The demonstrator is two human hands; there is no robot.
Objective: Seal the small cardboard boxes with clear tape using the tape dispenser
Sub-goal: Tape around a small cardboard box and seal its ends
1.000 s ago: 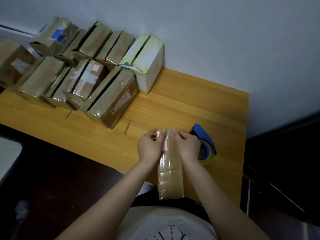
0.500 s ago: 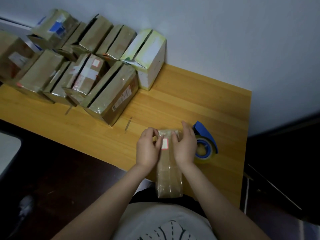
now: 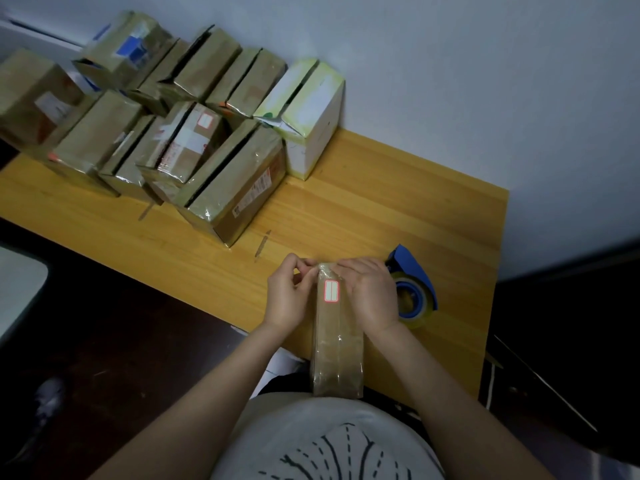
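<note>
The box (image 3: pixel 337 344) lies lengthwise over the near edge of the bench (image 3: pixel 381 202) at 6 o'clock. It is glossy with tape, so probably light, stiff and slippery, and best held by its long sides. At its far end the left hand (image 3: pixel 285 299) pinches a corner and the right hand (image 3: pixel 372 294) curls over the top. The dispenser (image 3: pixel 414 292) sits at 3 o'clock, with more boxes (image 3: pixel 194 133) at 10.
</note>
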